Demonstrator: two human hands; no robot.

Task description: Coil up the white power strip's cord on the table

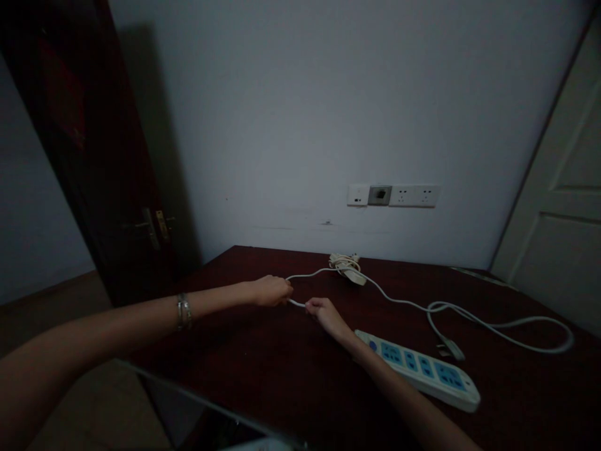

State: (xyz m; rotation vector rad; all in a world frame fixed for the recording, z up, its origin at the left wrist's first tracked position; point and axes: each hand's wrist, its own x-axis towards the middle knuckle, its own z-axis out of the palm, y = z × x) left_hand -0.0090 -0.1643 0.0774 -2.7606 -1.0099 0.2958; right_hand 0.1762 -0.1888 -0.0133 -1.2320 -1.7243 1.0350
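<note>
While the light is dim, the white cord [404, 301] reads as smooth, round and flexible, curving over the dark reddish tabletop [263, 363] into a wide loop at the right. The left hand [273, 290] is curled closed on it, and the right hand [322, 311] pinches it just beside, with a short length running between them. The cord's flat-bodied plug [452, 349] lies behind the long, round-cornered power strip [422, 368], whose pale casing carries blue socket panels. A tangled cream-coloured bundle [345, 263] sits near the far edge, close to the smooth wall [282, 125].

Dark surface stretches between the hands and the near edge at lower left; on the right, the strip and loop crowd the room for moving. The right forearm covers part of the strip, the left fingertips are hidden, and I cannot tell where the cord joins the strip. The bottom border cuts off objects below the tabletop.
</note>
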